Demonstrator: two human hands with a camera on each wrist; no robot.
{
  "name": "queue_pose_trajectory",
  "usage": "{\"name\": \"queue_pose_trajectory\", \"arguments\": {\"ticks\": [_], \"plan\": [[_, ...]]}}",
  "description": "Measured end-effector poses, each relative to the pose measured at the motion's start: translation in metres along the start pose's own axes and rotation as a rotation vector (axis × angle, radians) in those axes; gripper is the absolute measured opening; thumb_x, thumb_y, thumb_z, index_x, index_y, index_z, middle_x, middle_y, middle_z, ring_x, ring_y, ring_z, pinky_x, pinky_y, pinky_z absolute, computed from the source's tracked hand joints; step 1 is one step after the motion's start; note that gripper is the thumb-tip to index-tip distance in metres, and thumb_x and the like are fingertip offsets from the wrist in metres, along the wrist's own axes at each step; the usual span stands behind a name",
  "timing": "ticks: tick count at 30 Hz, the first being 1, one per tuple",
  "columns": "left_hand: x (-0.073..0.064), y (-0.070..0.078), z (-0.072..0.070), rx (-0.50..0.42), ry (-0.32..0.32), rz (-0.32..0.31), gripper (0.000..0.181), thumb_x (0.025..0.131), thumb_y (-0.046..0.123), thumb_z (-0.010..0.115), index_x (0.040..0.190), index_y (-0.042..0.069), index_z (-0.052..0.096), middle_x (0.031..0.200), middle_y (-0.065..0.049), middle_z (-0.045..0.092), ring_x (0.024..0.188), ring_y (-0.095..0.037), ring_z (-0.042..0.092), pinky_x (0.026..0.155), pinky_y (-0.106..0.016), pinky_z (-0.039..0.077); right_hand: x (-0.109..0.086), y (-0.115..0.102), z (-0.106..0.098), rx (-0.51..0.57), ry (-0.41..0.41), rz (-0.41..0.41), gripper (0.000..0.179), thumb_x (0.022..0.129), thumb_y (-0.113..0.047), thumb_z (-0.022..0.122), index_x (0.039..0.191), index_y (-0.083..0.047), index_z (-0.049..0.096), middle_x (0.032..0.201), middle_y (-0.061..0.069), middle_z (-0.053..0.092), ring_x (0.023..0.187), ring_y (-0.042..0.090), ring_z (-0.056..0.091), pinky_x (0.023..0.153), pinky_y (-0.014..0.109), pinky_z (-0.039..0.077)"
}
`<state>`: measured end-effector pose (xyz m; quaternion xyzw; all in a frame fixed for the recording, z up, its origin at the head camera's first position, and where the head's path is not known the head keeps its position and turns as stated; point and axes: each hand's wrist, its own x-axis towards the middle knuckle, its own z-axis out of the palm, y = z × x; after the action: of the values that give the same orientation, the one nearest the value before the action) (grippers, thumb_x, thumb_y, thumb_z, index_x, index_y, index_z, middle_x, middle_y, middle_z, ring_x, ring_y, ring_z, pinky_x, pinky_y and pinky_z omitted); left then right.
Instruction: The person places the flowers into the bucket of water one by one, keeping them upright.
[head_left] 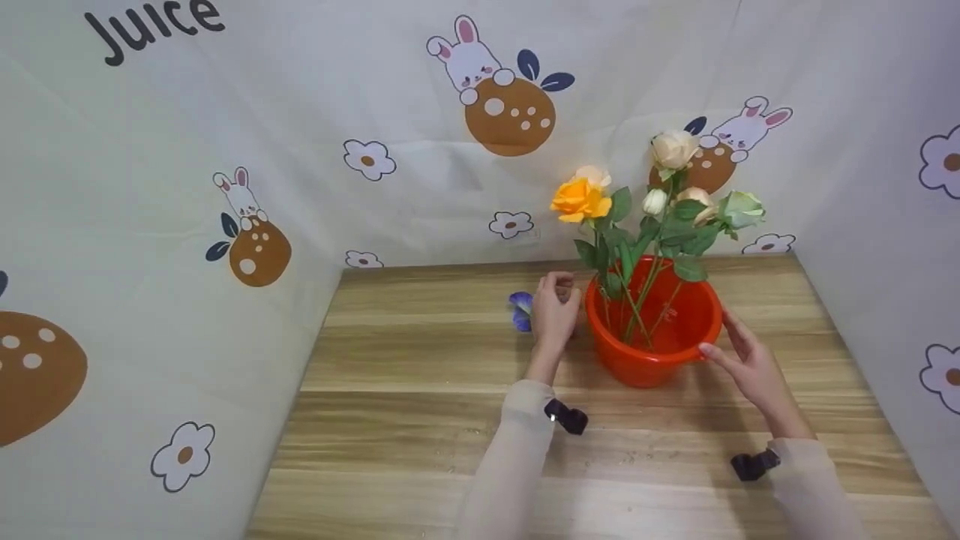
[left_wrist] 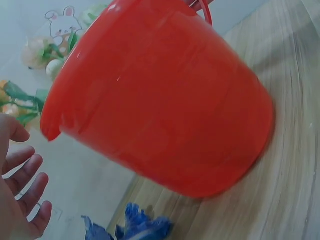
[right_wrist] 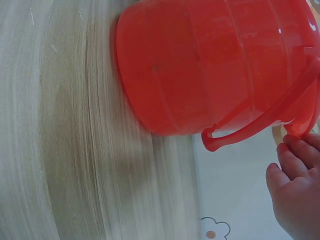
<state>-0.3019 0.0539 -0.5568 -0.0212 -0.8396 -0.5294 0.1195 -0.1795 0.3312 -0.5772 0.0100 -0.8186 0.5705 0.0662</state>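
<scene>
A red plastic bucket [head_left: 634, 369] stands on the table, holding several artificial flowers: an orange rose [head_left: 580, 200], a cream rose [head_left: 674, 149], a white bud [head_left: 655, 202] and a pale green rose [head_left: 742, 209] among them. At its right rim my right hand [head_left: 752, 369] grips the edge, thumb on the lip and fingers along the outside. My left hand [head_left: 556, 313] hovers just left of the bucket, fingers loosely bent and holding nothing. Beside it a blue-purple flower [head_left: 520, 311] lies on the table, partly hidden by that hand in the head view.
The bucket's red handle [right_wrist: 250, 131] hangs down its outer side. Behind the wooden table [head_left: 390, 420] rises a pale printed cloth [head_left: 427, 195], which also closes in both sides. Small clear specks, perhaps water drops, dot the tabletop.
</scene>
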Motion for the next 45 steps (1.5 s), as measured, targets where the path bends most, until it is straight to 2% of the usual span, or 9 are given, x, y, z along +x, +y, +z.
{"name": "queue_pose_trajectory", "arguments": {"ticks": [5,13,16,23,30,34,38,42,45], "plan": [[0.002,-0.016,-0.008,-0.055,0.045,0.001,0.017,0.086,0.009,0.067,0.102,0.006,0.069,0.099,-0.005,0.071,0.089,-0.018,0.069,0.082,-0.027,0.055,0.000,0.001,-0.001,-0.004,0.000,-0.020,0.075,0.096,-0.016,0.066,0.157,-0.003,0.024,0.162,0.024,0.021,0.154,0.017,0.021,0.107,0.000,0.026],[0.000,-0.044,-0.022,-0.114,0.062,-0.076,0.018,0.089,0.008,0.064,0.104,0.002,0.070,0.098,-0.010,0.073,0.091,-0.022,0.068,0.085,-0.032,0.056,0.001,0.003,-0.002,-0.010,0.004,-0.037,0.075,0.095,-0.012,0.067,0.156,-0.002,0.025,0.161,0.026,0.024,0.153,0.019,0.022,0.107,0.000,0.027],[-0.002,-0.054,-0.027,-0.115,0.064,-0.091,0.019,0.088,0.007,0.063,0.104,-0.001,0.069,0.098,-0.013,0.073,0.091,-0.024,0.069,0.086,-0.034,0.056,0.001,0.004,-0.002,-0.002,0.006,-0.038,0.075,0.095,-0.010,0.067,0.156,0.000,0.025,0.161,0.027,0.024,0.153,0.014,0.023,0.108,0.001,0.027],[-0.007,-0.077,-0.034,-0.116,0.060,-0.138,0.016,0.087,0.008,0.065,0.101,0.002,0.068,0.095,-0.013,0.072,0.089,-0.024,0.068,0.084,-0.033,0.055,0.000,0.004,-0.002,0.002,0.013,-0.067,0.074,0.095,-0.008,0.067,0.155,0.001,0.026,0.160,0.029,0.023,0.147,-0.002,0.027,0.108,0.001,0.027],[-0.013,-0.097,-0.038,-0.190,0.008,-0.185,0.016,0.089,0.009,0.064,0.100,-0.002,0.067,0.098,-0.017,0.071,0.096,-0.029,0.068,0.090,-0.038,0.055,0.000,0.002,-0.001,0.023,0.011,-0.053,0.074,0.094,-0.005,0.066,0.155,0.002,0.025,0.161,0.027,0.024,0.153,0.024,0.023,0.109,0.002,0.027],[-0.017,-0.105,-0.039,-0.207,-0.017,-0.198,0.016,0.091,0.008,0.065,0.101,-0.004,0.067,0.100,-0.019,0.071,0.098,-0.031,0.068,0.089,-0.037,0.056,0.000,0.002,-0.001,0.028,0.007,-0.038,0.074,0.094,-0.005,0.066,0.155,0.003,0.024,0.161,0.028,0.023,0.153,0.027,0.021,0.109,0.002,0.027],[-0.020,-0.112,-0.040,-0.266,-0.070,-0.218,0.020,0.093,0.006,0.063,0.107,-0.008,0.065,0.104,-0.025,0.070,0.097,-0.038,0.068,0.080,-0.035,0.058,0.000,0.000,-0.001,0.023,-0.001,-0.011,0.074,0.095,-0.006,0.065,0.156,0.002,0.023,0.161,0.028,0.022,0.153,0.032,0.019,0.110,0.002,0.026],[-0.023,-0.116,-0.041,-0.373,-0.138,-0.306,0.026,0.096,0.006,0.059,0.116,-0.010,0.061,0.111,-0.031,0.067,0.091,-0.038,0.069,0.073,-0.037,0.060,-0.001,-0.001,-0.001,0.011,-0.013,0.010,0.075,0.096,-0.010,0.065,0.156,0.001,0.022,0.162,0.027,0.021,0.152,0.038,0.017,0.109,0.001,0.025],[-0.023,-0.121,-0.042,-0.440,-0.180,-0.346,0.028,0.096,0.004,0.057,0.119,-0.013,0.058,0.113,-0.034,0.065,0.089,-0.034,0.069,0.075,-0.039,0.061,0.000,-0.002,-0.001,0.004,-0.015,0.011,0.075,0.096,-0.012,0.065,0.156,0.001,0.022,0.162,0.026,0.021,0.152,0.036,0.016,0.109,0.001,0.026]]}}
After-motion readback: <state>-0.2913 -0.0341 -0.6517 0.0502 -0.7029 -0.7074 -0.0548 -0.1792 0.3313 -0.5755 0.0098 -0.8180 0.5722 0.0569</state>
